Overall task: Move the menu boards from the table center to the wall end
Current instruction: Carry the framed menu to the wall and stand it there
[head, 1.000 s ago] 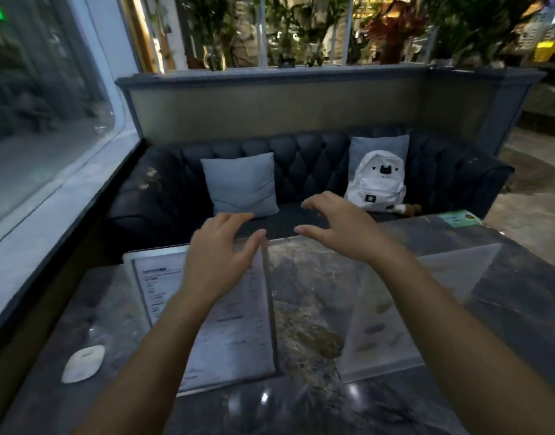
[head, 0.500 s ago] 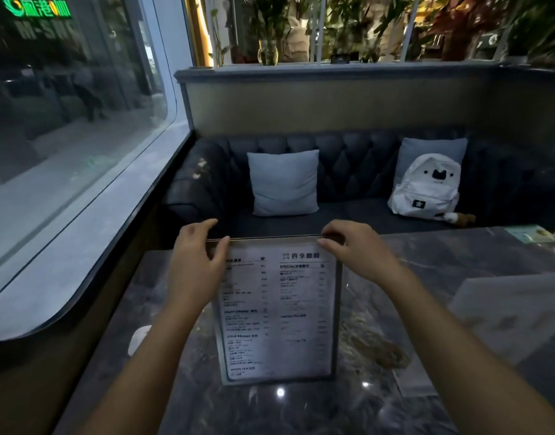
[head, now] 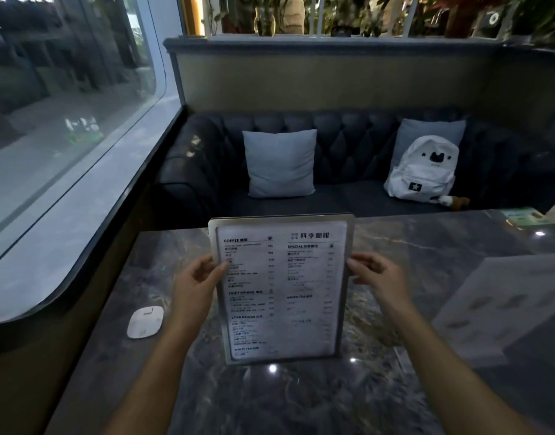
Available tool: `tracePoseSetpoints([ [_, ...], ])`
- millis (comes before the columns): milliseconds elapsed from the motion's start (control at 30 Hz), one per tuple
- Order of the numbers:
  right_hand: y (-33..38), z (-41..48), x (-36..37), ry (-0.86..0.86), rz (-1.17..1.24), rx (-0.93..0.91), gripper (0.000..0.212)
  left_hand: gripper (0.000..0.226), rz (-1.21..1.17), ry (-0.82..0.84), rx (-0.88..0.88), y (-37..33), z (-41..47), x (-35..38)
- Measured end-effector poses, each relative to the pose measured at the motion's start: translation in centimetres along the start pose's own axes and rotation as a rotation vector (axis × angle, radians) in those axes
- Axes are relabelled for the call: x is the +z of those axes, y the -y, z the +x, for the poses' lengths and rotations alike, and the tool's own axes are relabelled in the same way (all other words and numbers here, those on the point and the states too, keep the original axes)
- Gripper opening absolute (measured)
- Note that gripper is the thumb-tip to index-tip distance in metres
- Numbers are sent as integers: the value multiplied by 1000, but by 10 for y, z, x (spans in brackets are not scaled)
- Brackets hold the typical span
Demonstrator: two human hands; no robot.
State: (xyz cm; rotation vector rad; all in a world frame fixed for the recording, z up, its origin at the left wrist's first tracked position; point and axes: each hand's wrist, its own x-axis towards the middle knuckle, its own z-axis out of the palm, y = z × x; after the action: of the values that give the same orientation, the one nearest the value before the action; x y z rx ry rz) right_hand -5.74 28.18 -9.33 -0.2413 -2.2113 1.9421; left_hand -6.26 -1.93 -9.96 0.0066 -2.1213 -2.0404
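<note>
A framed menu board with printed drink lists stands upright above the dark marble table, facing me. My left hand grips its left edge, thumb over the front. On the opposite side, my right hand holds the right edge at about the same height. The board's lower edge is close to the tabletop; I cannot tell whether it touches. A second menu board, pale and blurred, lies flat on the table at the right.
A small white rounded device lies on the table near the window wall at the left. Beyond the table's far edge is a dark tufted sofa with a grey cushion and a white backpack. A green card lies far right.
The board went from flat on the table to upright. My hands slid from its top edge down to its two sides, and the board now stands nearer the table's middle in view.
</note>
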Motion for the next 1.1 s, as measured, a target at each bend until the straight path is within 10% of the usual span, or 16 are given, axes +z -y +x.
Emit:
tracePoseSetpoints([
  [1100,-22,-23,60,261,82,-8,13,19,146,-99,25,15,-77,-64],
])
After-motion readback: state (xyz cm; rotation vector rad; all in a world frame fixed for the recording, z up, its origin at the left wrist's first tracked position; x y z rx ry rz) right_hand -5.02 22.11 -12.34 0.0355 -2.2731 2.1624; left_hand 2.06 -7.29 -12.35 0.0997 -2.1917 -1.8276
